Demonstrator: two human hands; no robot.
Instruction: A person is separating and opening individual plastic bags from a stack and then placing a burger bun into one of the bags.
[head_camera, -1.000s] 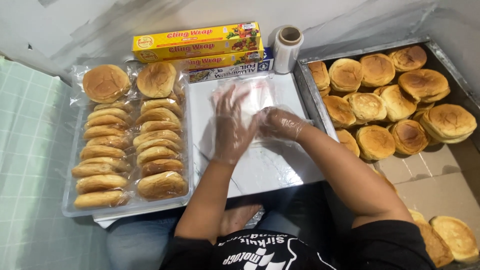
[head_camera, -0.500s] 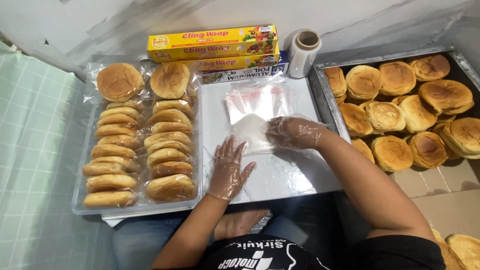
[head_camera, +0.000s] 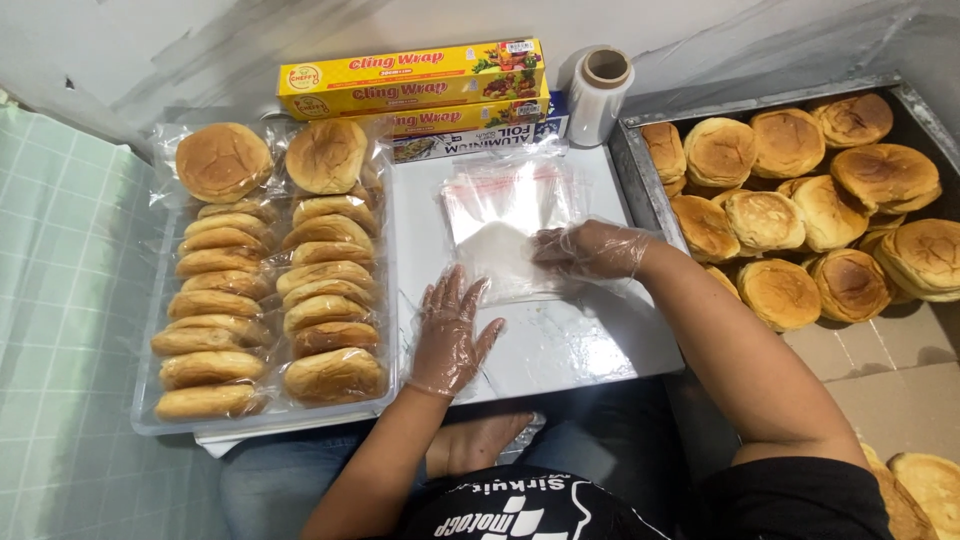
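Head view: gloved right hand (head_camera: 590, 250) presses flat on the clear plastic bags (head_camera: 505, 225) at the white board's (head_camera: 600, 345) far centre, gripping nothing. Left hand (head_camera: 450, 335) rests open, fingers spread, nearer. Bun tray (head_camera: 640, 180) is cut off right.

Your gloves (head_camera: 452, 335) are clear, as are the bags (head_camera: 505, 200) on the white counter (head_camera: 560, 345). The buns (head_camera: 785, 215) are golden brown, in a grey metal tray (head_camera: 630, 165). The boxes (head_camera: 410, 80) are yellow with red lettering. The wall (head_camera: 60, 330) shows a pale green grid. Your shirt (head_camera: 520, 505) is black with white checks.
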